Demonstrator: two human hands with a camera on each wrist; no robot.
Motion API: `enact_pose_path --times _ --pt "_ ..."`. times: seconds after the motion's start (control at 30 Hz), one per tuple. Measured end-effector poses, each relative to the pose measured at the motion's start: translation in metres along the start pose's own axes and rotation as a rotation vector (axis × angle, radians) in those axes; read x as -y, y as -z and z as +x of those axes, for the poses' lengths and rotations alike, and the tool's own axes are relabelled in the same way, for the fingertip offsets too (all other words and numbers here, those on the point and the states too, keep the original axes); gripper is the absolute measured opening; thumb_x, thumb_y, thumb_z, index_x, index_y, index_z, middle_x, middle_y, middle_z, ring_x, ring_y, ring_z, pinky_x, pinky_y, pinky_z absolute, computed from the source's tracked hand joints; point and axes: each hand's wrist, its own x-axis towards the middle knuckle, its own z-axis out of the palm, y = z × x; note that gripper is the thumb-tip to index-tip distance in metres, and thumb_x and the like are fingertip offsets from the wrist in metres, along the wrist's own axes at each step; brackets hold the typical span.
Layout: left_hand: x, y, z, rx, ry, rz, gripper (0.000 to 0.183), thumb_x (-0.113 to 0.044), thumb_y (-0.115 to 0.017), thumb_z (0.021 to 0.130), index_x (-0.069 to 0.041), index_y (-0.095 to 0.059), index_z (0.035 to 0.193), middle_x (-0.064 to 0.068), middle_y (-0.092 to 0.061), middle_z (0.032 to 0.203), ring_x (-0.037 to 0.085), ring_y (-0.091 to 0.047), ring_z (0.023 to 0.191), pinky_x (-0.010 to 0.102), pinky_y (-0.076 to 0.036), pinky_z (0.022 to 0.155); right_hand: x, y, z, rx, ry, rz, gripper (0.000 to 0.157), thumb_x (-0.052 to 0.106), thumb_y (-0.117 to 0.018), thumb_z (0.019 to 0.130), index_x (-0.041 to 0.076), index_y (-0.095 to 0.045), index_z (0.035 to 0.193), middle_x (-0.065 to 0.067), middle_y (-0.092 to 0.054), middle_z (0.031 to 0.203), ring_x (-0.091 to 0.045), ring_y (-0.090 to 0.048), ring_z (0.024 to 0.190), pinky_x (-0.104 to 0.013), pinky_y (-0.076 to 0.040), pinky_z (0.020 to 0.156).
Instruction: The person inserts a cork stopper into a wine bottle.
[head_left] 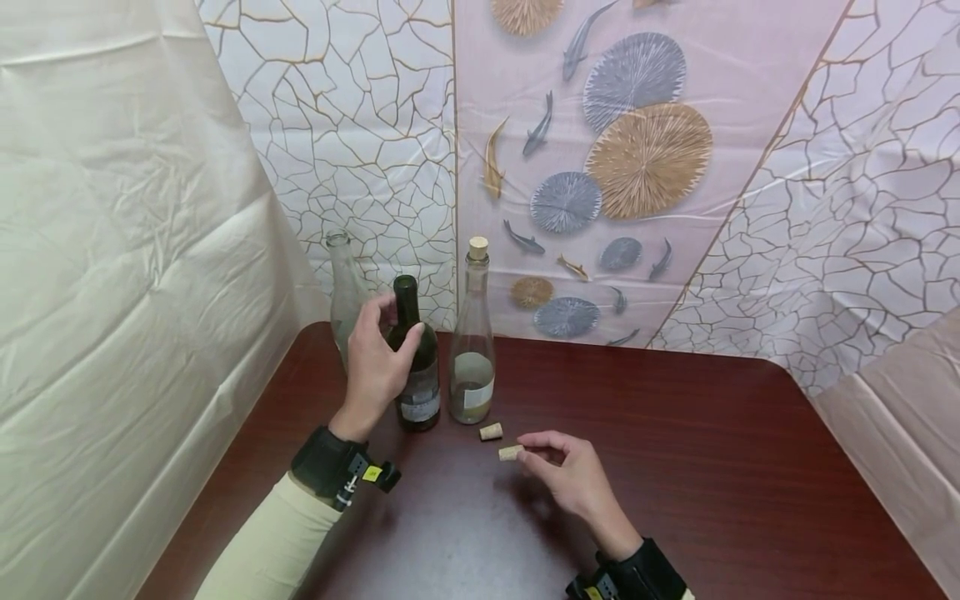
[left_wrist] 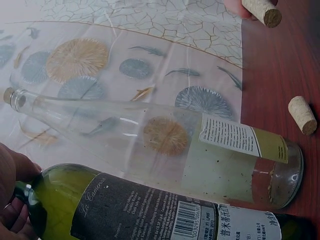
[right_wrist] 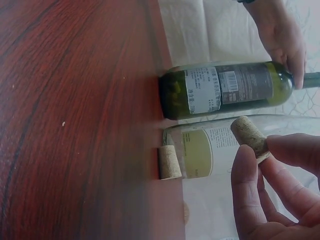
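Note:
My left hand (head_left: 373,360) grips a dark green wine bottle (head_left: 420,396) around its shoulder and lower neck. That bottle stands upright, and its mouth shows no stopper. Between the thumb and fingers of my right hand (head_left: 576,479), a small cork (head_left: 509,453) is pinched just above the table; the right wrist view shows this cork (right_wrist: 249,136) tilted. A second cork (head_left: 491,432) lies on its side near the bottles. Right of the green bottle stands a clear glass bottle (head_left: 472,333), with a cork stopper (head_left: 478,247) in its mouth.
Another clear bottle (head_left: 345,279), unstoppered, stands at the back left, partly hidden by my left hand. Everything is on a dark red wooden table (head_left: 675,433). A patterned cloth (head_left: 390,150) hangs behind it, and a pale cloth (head_left: 150,250) hangs along the left side.

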Motion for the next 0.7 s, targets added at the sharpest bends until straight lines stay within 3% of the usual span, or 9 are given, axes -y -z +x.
enact_pose_path --times 0.7 --pt "-0.017 0.009 -0.023 0.031 0.011 -0.004 0.047 -0.014 -0.079 0.093 -0.001 -0.057 0.132 0.018 -0.062 0.116 0.033 -0.06 0.106 0.048 -0.053 0.094 0.0 0.002 -0.002 -0.013 -0.012 0.009 0.021 0.01 -0.08 0.091 0.005 -0.079 0.112 -0.009 -0.079 0.103 -0.02 -0.075 0.077 -0.022 -0.057 0.065"
